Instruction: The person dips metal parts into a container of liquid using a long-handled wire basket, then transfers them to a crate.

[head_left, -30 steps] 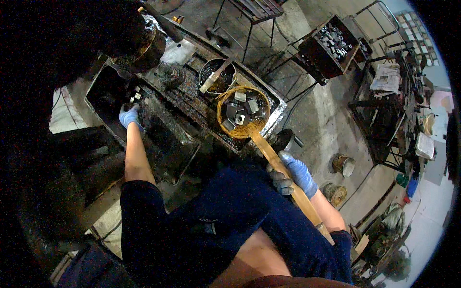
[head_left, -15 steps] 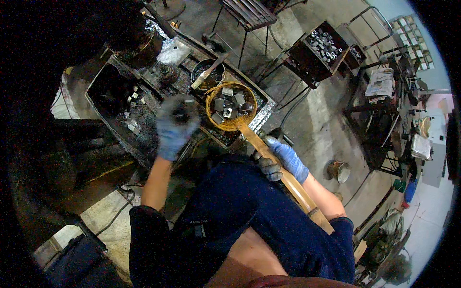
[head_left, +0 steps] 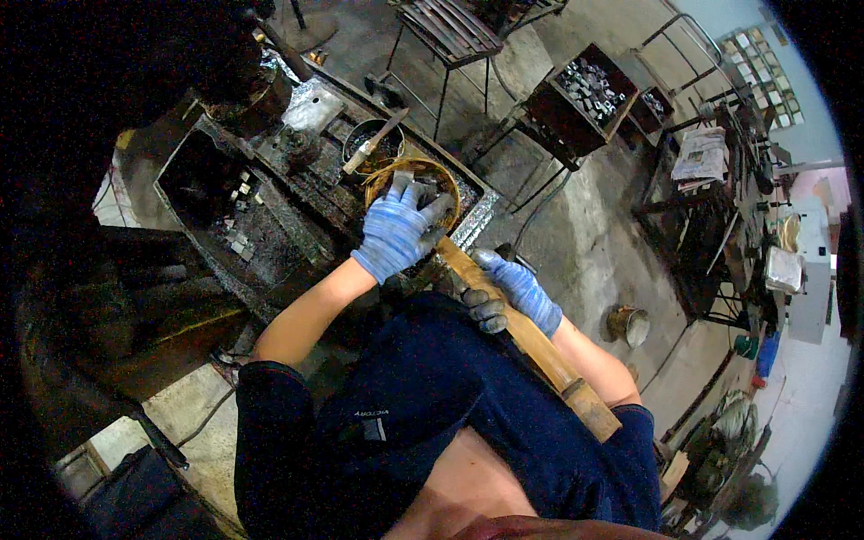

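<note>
A round yellow-brown wire basket (head_left: 457, 205) holds grey metal pieces and sits at the right end of a dark, oily trough. From its near side a long flat wooden handle (head_left: 540, 353) runs toward my right side. My right hand (head_left: 517, 292), in a blue and grey glove, is wrapped round that handle, thumb on one side and fingers on the other. My left hand (head_left: 396, 225), gloved alike, reaches down into the basket. Its fingers look apart among the metal pieces; the dark fingertips partly blend with them, and the hand covers most of the contents.
Behind the basket stands a round pan (head_left: 389, 144) with a brush-like tool (head_left: 373, 144) across it. Small metal blocks (head_left: 241, 243) lie in the left trough. Farther right are a bin of metal pieces (head_left: 594, 88), a slatted stand (head_left: 445, 31) and a can (head_left: 627, 325) on the floor.
My left hand has moved right, from above the trough into the basket. My right hand keeps its grip on the wooden handle. The whole view has shifted slightly.
</note>
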{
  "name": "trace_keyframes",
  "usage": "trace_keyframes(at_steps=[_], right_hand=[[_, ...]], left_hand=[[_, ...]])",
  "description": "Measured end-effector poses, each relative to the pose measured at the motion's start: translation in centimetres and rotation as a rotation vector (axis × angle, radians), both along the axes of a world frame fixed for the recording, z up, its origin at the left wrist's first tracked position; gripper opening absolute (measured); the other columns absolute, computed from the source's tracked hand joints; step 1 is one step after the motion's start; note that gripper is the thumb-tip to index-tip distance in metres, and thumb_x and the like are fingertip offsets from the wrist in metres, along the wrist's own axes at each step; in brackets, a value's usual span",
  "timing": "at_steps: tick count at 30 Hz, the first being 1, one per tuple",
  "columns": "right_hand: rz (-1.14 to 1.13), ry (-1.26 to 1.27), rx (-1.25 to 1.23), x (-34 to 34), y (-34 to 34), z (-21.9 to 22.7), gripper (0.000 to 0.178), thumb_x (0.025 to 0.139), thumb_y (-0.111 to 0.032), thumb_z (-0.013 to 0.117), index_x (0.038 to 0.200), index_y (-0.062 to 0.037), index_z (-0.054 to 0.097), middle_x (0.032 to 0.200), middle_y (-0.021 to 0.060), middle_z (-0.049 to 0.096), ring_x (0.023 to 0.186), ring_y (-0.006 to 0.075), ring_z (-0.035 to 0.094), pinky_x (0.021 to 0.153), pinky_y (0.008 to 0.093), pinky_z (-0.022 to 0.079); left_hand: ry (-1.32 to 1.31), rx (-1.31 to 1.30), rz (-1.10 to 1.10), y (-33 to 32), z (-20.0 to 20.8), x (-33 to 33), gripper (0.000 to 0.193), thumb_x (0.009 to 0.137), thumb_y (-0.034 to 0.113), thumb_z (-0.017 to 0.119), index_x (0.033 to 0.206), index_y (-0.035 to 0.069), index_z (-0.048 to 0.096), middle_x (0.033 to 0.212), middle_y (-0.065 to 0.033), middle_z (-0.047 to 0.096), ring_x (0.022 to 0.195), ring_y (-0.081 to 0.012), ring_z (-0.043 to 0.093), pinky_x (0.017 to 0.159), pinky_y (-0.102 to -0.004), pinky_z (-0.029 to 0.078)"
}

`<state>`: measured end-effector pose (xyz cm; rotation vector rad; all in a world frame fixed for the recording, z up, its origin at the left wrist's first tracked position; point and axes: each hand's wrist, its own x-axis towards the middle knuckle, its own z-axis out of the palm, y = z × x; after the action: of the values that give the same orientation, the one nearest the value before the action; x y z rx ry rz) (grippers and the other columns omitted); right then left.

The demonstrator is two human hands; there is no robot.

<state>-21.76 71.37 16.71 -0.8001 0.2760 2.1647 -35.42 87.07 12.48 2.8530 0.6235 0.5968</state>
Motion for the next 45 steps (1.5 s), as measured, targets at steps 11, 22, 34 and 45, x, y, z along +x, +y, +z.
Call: trace_keyframes(at_steps=[11,22,34,45], right_hand=[[0.001,-0.024,-0.040,0.4,0.3,0.1,0.045,0.081,-0.051,0.047,0.085,-0.0055,0.050,0.056,-0.0025,0.041,0.037,0.0070,0.036,0.032,0.0222,0.032],[-0.011,-0.005,-0.059,0.4,0.2,0.1,0.049,0.080,-0.049,0.048,0.090,-0.0013,0.048,0.058,0.0014,0.041,0.038,0.0087,0.036,0.031,0.0227,0.032],[-0.011,-0.121,-0.091,0.1,-0.3,0.3,0.047,0.083,-0.049,0.044,0.092,-0.0033,0.051,0.054,-0.0005,0.041,0.036,0.0084,0.036,0.031,0.0232,0.031],[-0.041,-0.433,-0.131,-1.6,0.0,1.2,0.044,0.084,-0.048,0.044,0.090,-0.0049,0.051,0.055,0.0000,0.041,0.035,0.0084,0.036,0.031,0.0227,0.032]], left_hand=[[-0.337,-0.064,0.181,4.9,0.9,-2.1,0.024,0.069,0.015,0.063,0.093,0.012,0.061,0.092,-0.0097,0.057,0.076,-0.0270,0.058,0.064,-0.0353,0.048],[-0.128,-0.351,1.009,15.3,-6.6,-21.1,0.036,0.071,0.022,0.061,0.105,0.010,0.059,0.094,-0.0144,0.062,0.086,-0.0271,0.059,0.076,-0.0322,0.046],[0.528,-0.456,1.080,23.5,-15.9,-22.9,0.063,0.072,0.037,0.058,0.128,0.016,0.037,0.122,-0.0174,0.045,0.107,-0.0322,0.049,0.086,-0.0395,0.043],[0.255,-0.655,0.876,28.9,-22.0,-23.8,0.054,0.067,0.034,0.064,0.107,0.000,0.051,0.107,-0.0165,0.056,0.103,-0.0325,0.051,0.086,-0.0372,0.042]])
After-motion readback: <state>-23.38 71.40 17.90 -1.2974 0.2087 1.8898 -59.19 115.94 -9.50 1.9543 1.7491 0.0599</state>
